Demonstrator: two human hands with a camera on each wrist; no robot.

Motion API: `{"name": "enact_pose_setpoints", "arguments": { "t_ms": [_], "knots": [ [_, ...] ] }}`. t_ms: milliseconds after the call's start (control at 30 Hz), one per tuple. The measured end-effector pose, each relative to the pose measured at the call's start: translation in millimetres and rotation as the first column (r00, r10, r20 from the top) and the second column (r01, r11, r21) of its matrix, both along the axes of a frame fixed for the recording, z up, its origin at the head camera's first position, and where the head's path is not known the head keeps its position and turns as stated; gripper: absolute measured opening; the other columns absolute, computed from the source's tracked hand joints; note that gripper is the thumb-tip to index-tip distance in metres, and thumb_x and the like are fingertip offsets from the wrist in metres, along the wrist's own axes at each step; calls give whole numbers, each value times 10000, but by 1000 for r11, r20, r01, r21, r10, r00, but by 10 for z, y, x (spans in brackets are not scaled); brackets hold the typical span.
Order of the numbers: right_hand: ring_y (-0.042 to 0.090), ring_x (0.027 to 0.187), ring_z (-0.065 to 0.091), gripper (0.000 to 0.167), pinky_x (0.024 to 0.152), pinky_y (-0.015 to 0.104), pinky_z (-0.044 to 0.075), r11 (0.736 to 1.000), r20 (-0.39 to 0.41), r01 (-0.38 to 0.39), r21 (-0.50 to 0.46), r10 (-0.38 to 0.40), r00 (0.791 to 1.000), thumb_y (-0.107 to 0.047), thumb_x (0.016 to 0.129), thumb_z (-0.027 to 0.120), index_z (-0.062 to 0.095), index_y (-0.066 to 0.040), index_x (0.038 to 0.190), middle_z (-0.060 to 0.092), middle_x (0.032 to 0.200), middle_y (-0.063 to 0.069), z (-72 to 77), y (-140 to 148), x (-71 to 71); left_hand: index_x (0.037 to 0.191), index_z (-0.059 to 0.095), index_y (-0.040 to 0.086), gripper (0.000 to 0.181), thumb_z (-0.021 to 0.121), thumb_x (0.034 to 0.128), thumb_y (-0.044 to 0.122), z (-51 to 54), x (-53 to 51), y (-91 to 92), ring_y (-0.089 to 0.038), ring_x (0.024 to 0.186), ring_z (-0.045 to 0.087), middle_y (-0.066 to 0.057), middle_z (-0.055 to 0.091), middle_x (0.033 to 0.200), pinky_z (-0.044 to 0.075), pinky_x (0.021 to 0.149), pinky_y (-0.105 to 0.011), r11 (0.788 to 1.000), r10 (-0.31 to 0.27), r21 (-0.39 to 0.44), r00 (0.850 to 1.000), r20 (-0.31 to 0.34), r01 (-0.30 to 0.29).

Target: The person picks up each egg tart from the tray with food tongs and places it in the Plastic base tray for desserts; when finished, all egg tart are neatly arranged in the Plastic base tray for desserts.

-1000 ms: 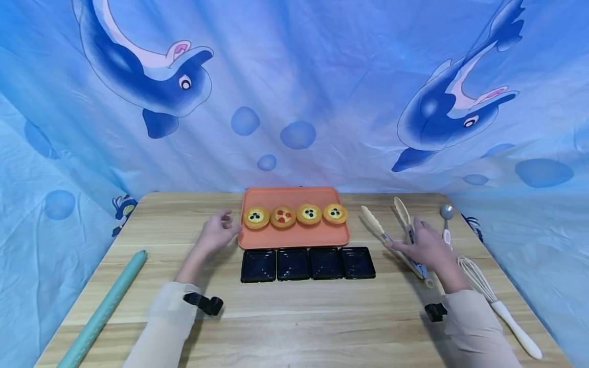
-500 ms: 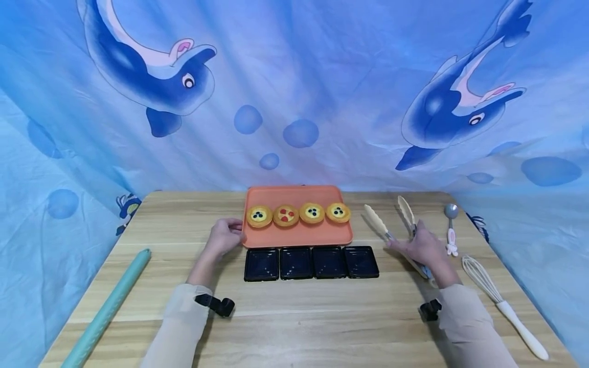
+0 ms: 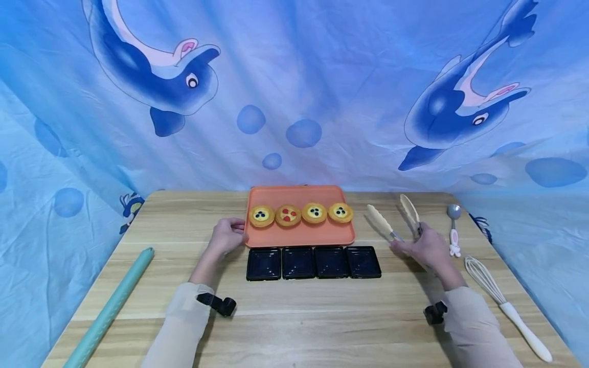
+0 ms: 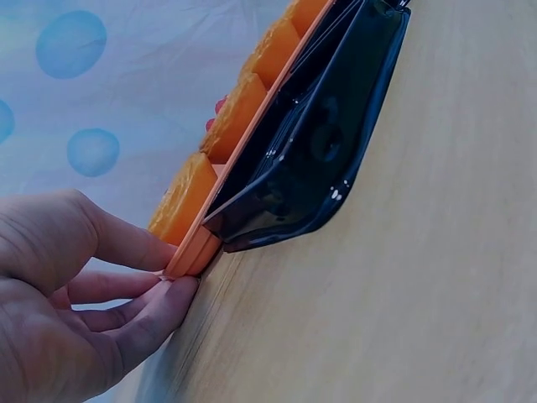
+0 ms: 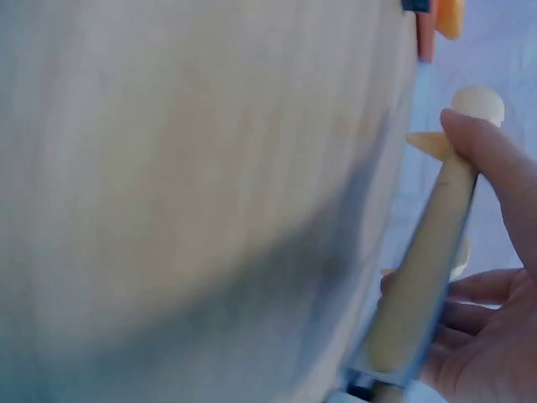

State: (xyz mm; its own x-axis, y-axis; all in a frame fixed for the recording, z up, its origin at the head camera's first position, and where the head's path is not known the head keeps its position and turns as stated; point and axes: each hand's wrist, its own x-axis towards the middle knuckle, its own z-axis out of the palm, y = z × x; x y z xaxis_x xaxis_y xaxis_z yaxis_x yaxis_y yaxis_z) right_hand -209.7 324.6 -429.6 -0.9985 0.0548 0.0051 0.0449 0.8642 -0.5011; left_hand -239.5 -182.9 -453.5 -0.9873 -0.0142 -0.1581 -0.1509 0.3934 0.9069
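Observation:
An orange tray (image 3: 299, 238) bears a row of tarts, one of them a tart with red fruit (image 3: 288, 216), the others like the blueberry tart (image 3: 261, 216) at its left end. My left hand (image 3: 225, 237) is at the tray's left edge. In the left wrist view, its thumb and fingers pinch the tray corner (image 4: 195, 254). On the right, my right hand (image 3: 428, 249) holds a pair of tongs (image 3: 380, 220) with cream tips, spread apart and pointing away from me. Thumb and fingers lie on the two arms of the tongs; the hand hides much of their rear part.
Several black square dishes (image 3: 298, 262) stand in a row along the tray's front edge. A green rolling pin (image 3: 112, 306) lies at the left. Right of the tongs are a small scoop (image 3: 454, 230) with a rabbit handle and a whisk (image 3: 506, 306). A blue dolphin curtain (image 3: 294, 92) hangs behind the table.
The left hand has come in from just beside the tray and its fingers now grip the edge. The right hand keeps hold of the tongs, with little movement. The head view has shifted slightly.

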Motion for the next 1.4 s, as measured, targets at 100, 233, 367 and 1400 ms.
{"name": "enact_pose_setpoints", "arguments": {
  "t_ms": [100, 233, 367, 1400],
  "knots": [
    [293, 707, 550, 837, 595, 432, 460, 999, -110, -35, 34, 38, 993, -527, 757, 819, 543, 140, 1181, 610, 862, 209, 94, 15, -10, 1317, 527, -124, 531, 619, 795, -113, -9, -1, -20, -358, 1065, 620, -261, 602, 1193, 580, 757, -295, 1000, 2, -4, 1000, -4, -2],
    [241, 597, 469, 657, 527, 391, 380, 995, -191, -68, 68, 80, 978, -503, 751, 832, 579, 53, 993, 518, 691, 108, 260, 4, -21, 1319, 526, -123, 529, 622, 799, -111, -21, 4, -53, -356, 1068, 617, -260, 601, 1196, 580, 760, -293, 1000, 4, -6, 1000, -4, -4],
    [186, 531, 368, 580, 473, 321, 305, 991, -198, -126, 51, 133, 971, -469, 755, 843, 558, -1, 943, 394, 631, 19, 411, -35, -40, 1317, 526, -128, 529, 628, 798, -109, -24, 12, -74, -357, 1065, 616, -263, 602, 1193, 580, 769, -295, 1000, 6, -11, 1000, -7, -6],
    [251, 741, 533, 814, 675, 403, 462, 910, -24, -414, 28, 415, 910, -330, 755, 873, 531, 75, 1373, 658, 1108, 257, 282, -499, -449, 1285, 562, -110, 496, 647, 796, -108, -7, -3, -18, -321, 1009, 631, -237, 621, 1143, 582, 749, -299, 1000, 7, 3, 1000, 0, -7]
  ]
}}
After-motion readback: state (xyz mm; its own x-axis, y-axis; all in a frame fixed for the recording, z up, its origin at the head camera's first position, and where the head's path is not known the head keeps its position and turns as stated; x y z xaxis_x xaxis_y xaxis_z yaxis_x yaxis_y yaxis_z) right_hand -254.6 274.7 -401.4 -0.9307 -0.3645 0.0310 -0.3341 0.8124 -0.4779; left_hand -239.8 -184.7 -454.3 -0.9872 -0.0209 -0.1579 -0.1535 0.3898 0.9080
